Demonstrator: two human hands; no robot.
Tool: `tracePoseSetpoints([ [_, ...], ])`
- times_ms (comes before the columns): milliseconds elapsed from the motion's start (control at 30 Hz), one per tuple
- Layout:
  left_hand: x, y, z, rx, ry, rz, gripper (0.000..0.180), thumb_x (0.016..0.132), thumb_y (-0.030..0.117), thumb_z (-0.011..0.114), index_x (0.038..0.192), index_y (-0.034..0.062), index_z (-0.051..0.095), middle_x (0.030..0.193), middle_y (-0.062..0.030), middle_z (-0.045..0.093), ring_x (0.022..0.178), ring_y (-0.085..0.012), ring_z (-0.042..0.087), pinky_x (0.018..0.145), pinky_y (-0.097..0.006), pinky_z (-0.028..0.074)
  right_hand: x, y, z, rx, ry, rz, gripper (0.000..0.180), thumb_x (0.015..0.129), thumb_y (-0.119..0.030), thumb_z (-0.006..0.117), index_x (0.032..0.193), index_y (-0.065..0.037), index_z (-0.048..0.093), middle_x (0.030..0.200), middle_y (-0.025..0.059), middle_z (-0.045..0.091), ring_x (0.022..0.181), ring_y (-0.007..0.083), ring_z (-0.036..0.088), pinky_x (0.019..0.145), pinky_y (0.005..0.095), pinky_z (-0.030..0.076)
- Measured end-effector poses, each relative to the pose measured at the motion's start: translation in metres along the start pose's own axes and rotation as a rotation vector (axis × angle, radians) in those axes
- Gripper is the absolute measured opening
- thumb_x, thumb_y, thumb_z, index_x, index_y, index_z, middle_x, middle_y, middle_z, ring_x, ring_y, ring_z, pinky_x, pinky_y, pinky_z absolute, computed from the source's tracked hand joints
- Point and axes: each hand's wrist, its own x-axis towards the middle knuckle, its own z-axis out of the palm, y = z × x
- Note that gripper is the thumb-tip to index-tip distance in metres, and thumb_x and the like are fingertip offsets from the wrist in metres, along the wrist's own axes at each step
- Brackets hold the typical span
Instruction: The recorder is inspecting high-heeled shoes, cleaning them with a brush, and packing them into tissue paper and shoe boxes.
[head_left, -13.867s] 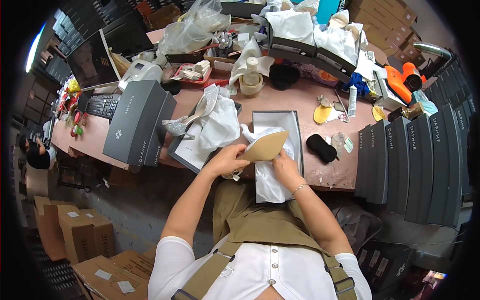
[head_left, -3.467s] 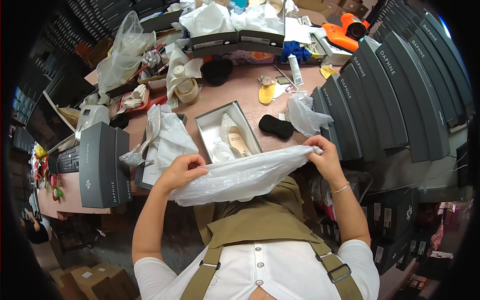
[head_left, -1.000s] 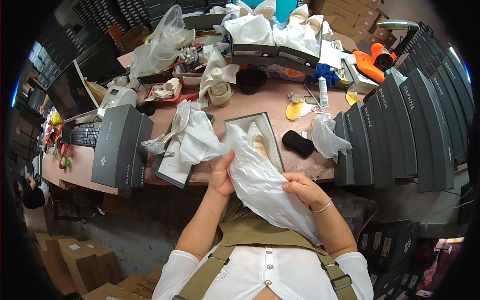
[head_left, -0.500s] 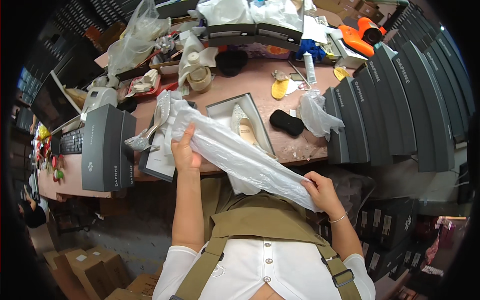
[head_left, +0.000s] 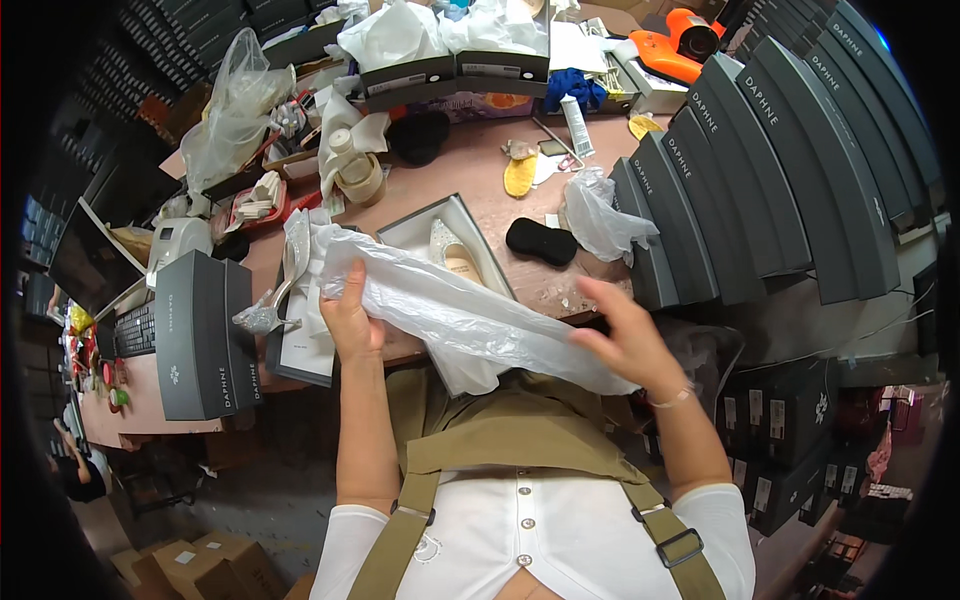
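Note:
A long, crinkled strip of white tissue paper (head_left: pixel 450 310) stretches slantwise in front of me. Its upper left part is pinched in my left hand (head_left: pixel 350 315), thumb on top. At its lower right end, my right hand (head_left: pixel 632 342) has its thumb and fingers spread apart and grips nothing. Behind the paper lies an open shoebox (head_left: pixel 488 232) with a glittery pale shoe (head_left: pixel 458 255) in it, partly covered by the paper. Left of my left hand, a silvery high-heeled shoe (head_left: pixel 292 262) rests on a dark box lid (head_left: pixel 305 352).
Grey shoeboxes (head_left: pixel 740 190) stand in a row along the right. Two more (head_left: pixel 205 335) are upright at left, beside a keyboard (head_left: pixel 135 328). On the table lie a black oval pad (head_left: pixel 541 241), a crumpled plastic bag (head_left: pixel 605 220) and tape rolls (head_left: pixel 358 178). Two boxes of tissue (head_left: pixel 455 68) sit at the back.
My right hand has let go of the paper's end and opened, lifting slightly above it. My left hand still holds the paper. The whole view has shifted a little.

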Motion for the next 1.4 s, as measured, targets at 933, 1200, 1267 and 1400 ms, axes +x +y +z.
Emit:
tracePoseSetpoints([
  [933, -0.044, -0.082, 0.009, 0.167, -0.318, -0.824, 0.021, 0.09, 0.016, 0.06, 0.109, 0.0055, 0.058, 0.097, -0.002, 0.064, 0.085, -0.0113, 0.062, 0.075, -0.03, 0.052, 0.075, 0.001, -0.02, -0.563, 0.111, -0.132, 0.042, 0.082, -0.005, 0.062, 0.123, -0.005, 0.053, 0.083, 0.0136, 0.059, 0.072, 0.0345, 0.061, 0.06, 0.0413, 0.048],
  [1200, -0.059, 0.027, 0.006, 0.43, -0.875, -0.641, 0.064, 0.087, 0.009, 0.062, 0.143, 0.0039, 0.032, 0.096, -0.0002, 0.061, 0.078, -0.0052, 0.056, 0.071, -0.02, 0.045, 0.124, 0.008, 0.018, -0.61, -0.014, -0.3, 0.054, 0.086, -0.007, 0.05, 0.137, -0.022, 0.046, 0.079, 0.0133, 0.058, 0.067, 0.0329, 0.061, 0.06, 0.0429, 0.049],
  [1267, -0.063, 0.027, -0.001, 0.459, -0.96, -0.745, 0.062, 0.088, 0.012, 0.062, 0.143, 0.0057, 0.034, 0.096, -0.0008, 0.061, 0.079, -0.0051, 0.055, 0.072, -0.021, 0.046, 0.108, -0.013, 0.036, -0.512, -0.211, -0.331, 0.054, 0.085, -0.01, 0.052, 0.138, -0.021, 0.045, 0.08, 0.0138, 0.058, 0.07, 0.0334, 0.062, 0.062, 0.0424, 0.049],
  [1400, -0.106, 0.026, -0.002, 0.677, -0.995, -0.61, 0.046, 0.095, 0.025, 0.058, 0.134, 0.0059, 0.046, 0.1, -0.0006, 0.059, 0.085, -0.0034, 0.05, 0.073, -0.021, 0.043, 0.062, -0.039, 0.066, -0.303, -0.417, -0.259, 0.06, 0.081, -0.011, 0.062, 0.138, -0.014, 0.044, 0.089, 0.0159, 0.061, 0.08, 0.0332, 0.063, 0.069, 0.0387, 0.05],
])
